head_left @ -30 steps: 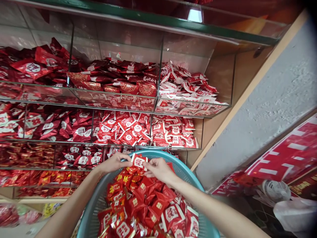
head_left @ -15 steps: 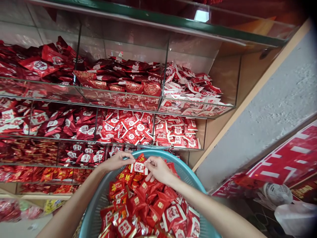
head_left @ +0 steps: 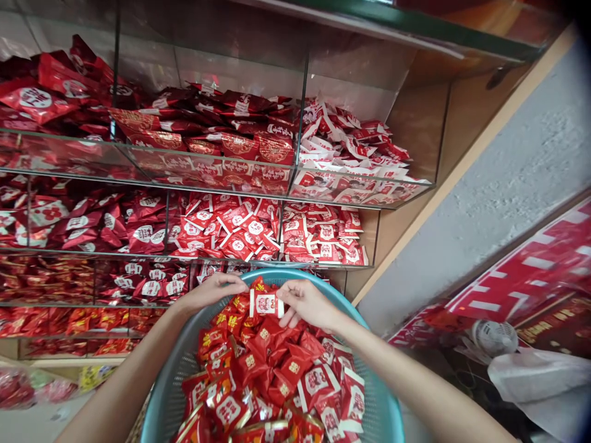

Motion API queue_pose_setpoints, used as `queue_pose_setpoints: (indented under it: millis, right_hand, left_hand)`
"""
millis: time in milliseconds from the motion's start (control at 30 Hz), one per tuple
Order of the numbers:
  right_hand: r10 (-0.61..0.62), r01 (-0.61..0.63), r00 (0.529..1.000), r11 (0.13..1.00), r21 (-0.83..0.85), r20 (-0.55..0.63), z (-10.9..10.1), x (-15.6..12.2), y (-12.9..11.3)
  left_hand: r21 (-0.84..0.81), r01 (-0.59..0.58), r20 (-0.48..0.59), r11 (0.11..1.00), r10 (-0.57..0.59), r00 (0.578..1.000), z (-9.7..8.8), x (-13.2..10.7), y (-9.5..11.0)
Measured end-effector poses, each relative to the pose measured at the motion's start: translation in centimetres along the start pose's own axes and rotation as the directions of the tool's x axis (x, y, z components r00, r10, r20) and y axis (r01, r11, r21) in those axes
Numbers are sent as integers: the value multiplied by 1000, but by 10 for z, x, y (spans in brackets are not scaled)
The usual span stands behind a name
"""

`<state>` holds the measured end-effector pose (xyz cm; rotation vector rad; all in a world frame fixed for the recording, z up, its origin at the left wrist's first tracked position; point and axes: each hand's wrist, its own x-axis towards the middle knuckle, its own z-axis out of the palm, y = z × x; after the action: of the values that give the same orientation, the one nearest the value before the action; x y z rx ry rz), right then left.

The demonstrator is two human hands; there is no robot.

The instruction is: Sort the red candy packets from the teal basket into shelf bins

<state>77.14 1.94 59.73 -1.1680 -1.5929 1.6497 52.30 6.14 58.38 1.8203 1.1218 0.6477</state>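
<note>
A small red-and-white wrapped candy packet (head_left: 266, 303) is held above a heap of similar packets. My right hand (head_left: 302, 303) pinches its right end between thumb and fingers. Just beyond the packet's upper left corner is my left hand (head_left: 217, 290), its fingers stretched toward it and apart from it. Below both hands stands a teal plastic basket (head_left: 159, 394) filled with red packets (head_left: 265, 366), some plain red with gold marks, some with white labels, some with gold or orange print.
Glass-partitioned shelves (head_left: 217, 184) full of red packets rise behind the basket. A grey wall (head_left: 498, 184) with a wooden edge slopes on the right. At the lower right are a white fan (head_left: 496, 337) and a white plastic bag (head_left: 545, 384). Bagged goods (head_left: 28, 387) lie lower left.
The left fingertips have come off the packet's left end. My right hand has moved slightly right with the packet, which now faces up more squarely. The view has shifted a little.
</note>
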Motion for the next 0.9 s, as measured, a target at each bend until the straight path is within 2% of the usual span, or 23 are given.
queue_pose_setpoints:
  millis: [167,333,433,600,667,733,767,833,867,900]
  right_hand:
    - [87,-60,978,988,-145,188,-46,-49,-5]
    - [244,-157,939,931,-329,244,-85,-87,-1]
    - [292,-189,925,908,-374,242,-93,-94,1]
    - [327,-201,916,877,-437,234,-83,-86,12]
    - [286,-182,951,826,-534,119,-77,-82,16]
    - [124,-138,990,737,-662,-68,-76,-83,18]
    - [13,-129,986,687,-715,-166,-77,-85,19]
    - [-183,-158,920,637,-754,-347,-81,-93,23]
    - [-248,-174,866,664,-728,-434,-83,-98,27]
    - [-290,-167,806,725,-668,-517,-84,-104,32]
  left_hand:
    - [-20,13,17,1000,-13,1000,-2,-5,8]
    - [-4,22,26,1000,-21,999,-2,-4,6]
    - [-5,25,27,1000,-24,999,-2,-4,7]
    - [-16,23,16,1000,-23,1000,-1,-3,9]
    - [-15,20,6,1000,-20,1000,-1,-3,8]
    - [-18,26,1,999,-26,1000,-1,-3,7]
    - [-22,30,-1,999,-30,1000,-1,-3,6]
    - [-30,37,-4,999,-37,999,-1,-2,5]
    - [-33,42,-8,999,-42,999,-1,-3,6]
    - [-38,47,-14,998,-47,999,0,-3,6]
